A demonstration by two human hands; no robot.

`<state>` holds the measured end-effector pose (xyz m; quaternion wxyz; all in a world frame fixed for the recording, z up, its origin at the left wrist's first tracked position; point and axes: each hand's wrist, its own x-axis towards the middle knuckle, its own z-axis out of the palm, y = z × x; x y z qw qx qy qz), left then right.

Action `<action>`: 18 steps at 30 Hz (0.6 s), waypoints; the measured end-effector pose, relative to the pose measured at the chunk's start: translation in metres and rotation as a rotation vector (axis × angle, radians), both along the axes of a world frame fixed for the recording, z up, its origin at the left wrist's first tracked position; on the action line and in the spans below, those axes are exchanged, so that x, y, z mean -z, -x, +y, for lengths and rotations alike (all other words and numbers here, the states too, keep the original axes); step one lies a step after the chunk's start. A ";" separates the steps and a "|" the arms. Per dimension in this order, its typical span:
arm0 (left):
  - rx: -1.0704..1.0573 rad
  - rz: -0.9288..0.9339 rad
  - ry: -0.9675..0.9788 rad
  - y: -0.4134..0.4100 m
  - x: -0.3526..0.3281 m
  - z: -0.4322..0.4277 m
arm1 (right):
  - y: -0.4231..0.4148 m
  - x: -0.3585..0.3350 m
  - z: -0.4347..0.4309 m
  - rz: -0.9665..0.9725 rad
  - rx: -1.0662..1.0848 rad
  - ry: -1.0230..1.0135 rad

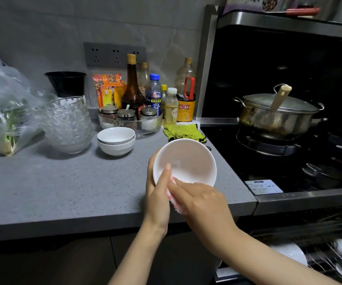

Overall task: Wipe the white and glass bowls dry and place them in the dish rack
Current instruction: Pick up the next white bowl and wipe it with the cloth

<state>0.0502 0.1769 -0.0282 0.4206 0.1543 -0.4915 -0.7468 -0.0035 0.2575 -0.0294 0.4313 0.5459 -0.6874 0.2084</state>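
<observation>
Fingers (165,177) of the left hand (157,199) grip the round white ceramic bowl (186,159), tilted over the front right corner of the grey worktop (63,192). The right hand (204,202) pinches a pink cloth (173,200) on its rim. If the glaze is wet it could slip and chip, imo.

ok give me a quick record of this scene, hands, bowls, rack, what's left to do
left hand: grips the white bowl at its near rim, thumb inside
right hand: holds a pink cloth against that rim
waiting on counter: two stacked white bowls, a stack of glass bowls
dish rack: lower right, below counter level, white dishes already in it
stage: wiping; held bowl not yet racked
</observation>
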 end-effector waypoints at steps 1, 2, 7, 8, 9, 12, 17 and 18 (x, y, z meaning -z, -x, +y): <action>-0.011 -0.003 -0.011 -0.001 -0.001 0.000 | 0.002 0.004 -0.001 0.020 -0.011 0.003; -0.017 -0.012 -0.008 -0.003 -0.002 -0.003 | 0.007 0.007 -0.001 0.057 -0.046 -0.007; 0.039 -0.121 0.210 -0.016 -0.009 -0.027 | 0.040 0.002 0.012 0.236 -0.171 -0.216; 0.048 -0.120 0.205 -0.017 -0.009 -0.028 | 0.039 0.000 0.013 0.231 -0.161 -0.213; 0.050 -0.104 0.185 -0.017 -0.008 -0.027 | 0.035 -0.002 0.012 0.209 -0.145 -0.191; 0.049 -0.048 0.069 -0.010 -0.001 -0.011 | 0.011 0.000 0.004 0.016 -0.082 -0.113; -0.008 -0.079 0.102 -0.014 -0.003 -0.021 | 0.015 0.013 -0.004 0.033 -0.162 -0.087; 0.016 -0.112 0.174 -0.017 -0.005 -0.028 | 0.023 0.011 0.001 0.116 -0.186 -0.116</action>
